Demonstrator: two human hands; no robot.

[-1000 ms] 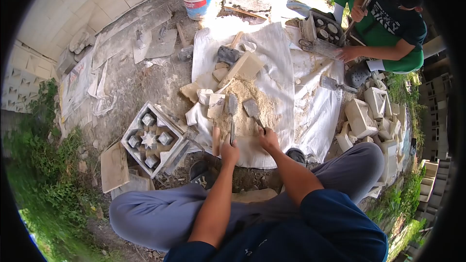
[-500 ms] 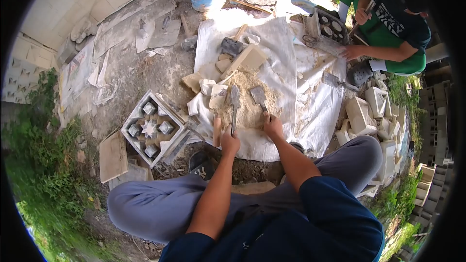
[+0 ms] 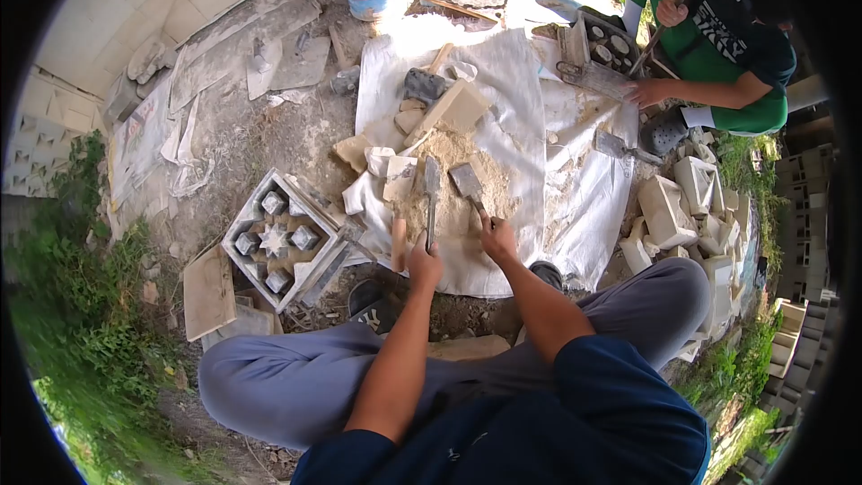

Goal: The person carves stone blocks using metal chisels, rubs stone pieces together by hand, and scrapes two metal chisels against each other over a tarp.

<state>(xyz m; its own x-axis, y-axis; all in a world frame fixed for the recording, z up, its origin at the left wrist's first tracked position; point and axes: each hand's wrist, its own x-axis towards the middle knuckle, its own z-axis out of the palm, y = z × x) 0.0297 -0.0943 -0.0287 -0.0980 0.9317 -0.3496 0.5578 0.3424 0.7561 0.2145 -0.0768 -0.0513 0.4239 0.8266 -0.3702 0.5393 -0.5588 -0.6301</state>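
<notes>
My left hand [image 3: 426,265] is closed round the handle of a narrow-bladed trowel [image 3: 432,178], which points away from me over a heap of pale sandy powder [image 3: 489,148]. To its right, my right hand [image 3: 496,240] grips a second trowel [image 3: 466,181] with a broad, squarish blade, tilted toward the first one. The two blades are apart, both at the powder. A wooden-looking stick [image 3: 399,242] lies beside my left hand. Just beyond the heap are a pale rectangular block [image 3: 462,108], a dark-headed mallet [image 3: 426,84] and broken pale pieces [image 3: 400,178], all on a white sheet [image 3: 386,81].
A square mould [image 3: 235,238] with a star centre stands at my left. Another person [image 3: 732,45] works at the upper right with a long tool beside a dark mould [image 3: 611,45]. Pale hollow blocks [image 3: 666,214] are piled at right. A bucket [image 3: 373,2] stands at the back.
My right hand and its trowel have shifted slightly left, bringing the broad blade nearer the other. My left hand has hardly moved. The other person's raised hand and tool have shifted a little.
</notes>
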